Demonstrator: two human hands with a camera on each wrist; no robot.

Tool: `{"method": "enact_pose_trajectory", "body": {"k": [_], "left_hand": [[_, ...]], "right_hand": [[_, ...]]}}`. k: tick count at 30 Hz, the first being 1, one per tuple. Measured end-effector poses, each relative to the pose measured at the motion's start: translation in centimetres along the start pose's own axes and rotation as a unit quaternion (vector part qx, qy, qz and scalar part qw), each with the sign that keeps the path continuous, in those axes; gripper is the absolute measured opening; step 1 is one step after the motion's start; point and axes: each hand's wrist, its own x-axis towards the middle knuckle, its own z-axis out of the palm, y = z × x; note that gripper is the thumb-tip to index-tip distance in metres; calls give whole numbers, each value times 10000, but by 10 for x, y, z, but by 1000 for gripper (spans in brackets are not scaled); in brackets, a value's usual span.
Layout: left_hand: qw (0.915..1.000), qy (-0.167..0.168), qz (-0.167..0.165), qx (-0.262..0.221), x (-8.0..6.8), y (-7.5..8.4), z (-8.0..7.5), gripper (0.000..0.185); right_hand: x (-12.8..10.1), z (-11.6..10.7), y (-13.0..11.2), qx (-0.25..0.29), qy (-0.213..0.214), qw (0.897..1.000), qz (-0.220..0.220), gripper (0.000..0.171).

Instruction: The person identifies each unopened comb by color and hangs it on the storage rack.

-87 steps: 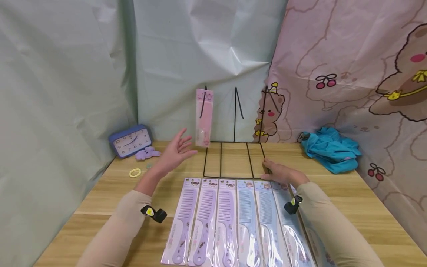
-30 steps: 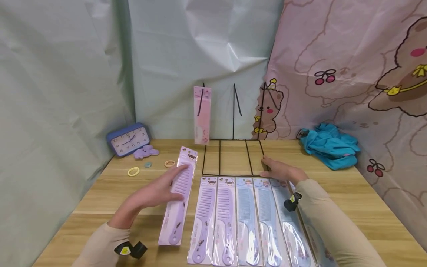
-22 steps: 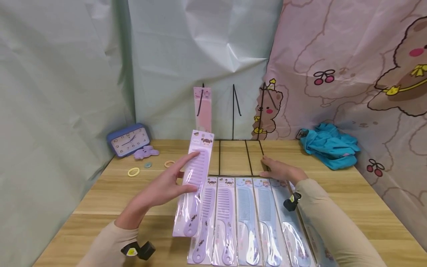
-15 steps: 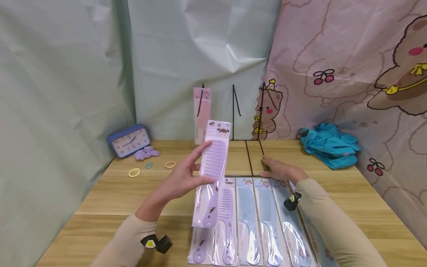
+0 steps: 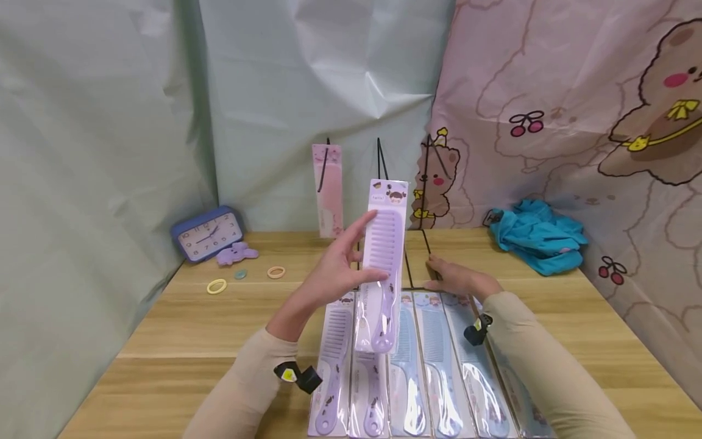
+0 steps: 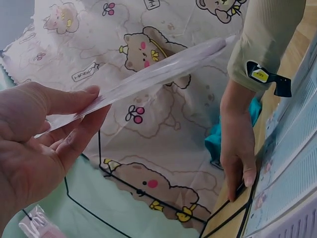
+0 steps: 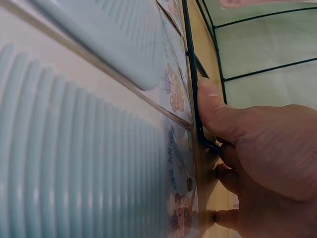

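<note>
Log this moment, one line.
left hand: holds packaged purple plastic comb, aloft; right hand: touches black wire rack; flat pink package: hung

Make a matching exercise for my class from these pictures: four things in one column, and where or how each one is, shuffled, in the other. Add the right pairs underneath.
Column one
1. Blue clock
2. Pink packet
3. Turquoise cloth
4. Raised purple comb pack

Column two
A. Bunched up on the right side of the table
B. Gripped by the fingers of the left hand
C. Beside a small purple toy
D. Hanging on the leftmost black hook

Right pairs
1-C
2-D
3-A
4-B
</note>
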Motion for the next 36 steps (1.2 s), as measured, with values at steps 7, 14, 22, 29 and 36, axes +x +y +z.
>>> {"method": "enact_pose_trajectory", "body": {"k": [7, 14, 22, 29, 36], "left_hand": [[9998, 40, -41, 206, 5, -2, 2, 101], [9996, 119, -232, 108, 5, -7, 2, 102], [9992, 312, -229, 65, 35, -21, -4, 103], [9973, 567, -360, 288, 68, -37, -12, 105], [9963, 640, -530, 240, 100, -48, -24, 103]], "right_hand": [[0, 0, 0, -57, 89, 9999, -71, 82], [-1, -2, -3, -38, 42, 10000, 43, 82], [-2, 0, -3, -35, 42, 10000, 16, 81], [-1, 2, -2, -89, 16, 10000, 33, 83], [1, 1, 0, -100, 15, 9999, 14, 82]]}}
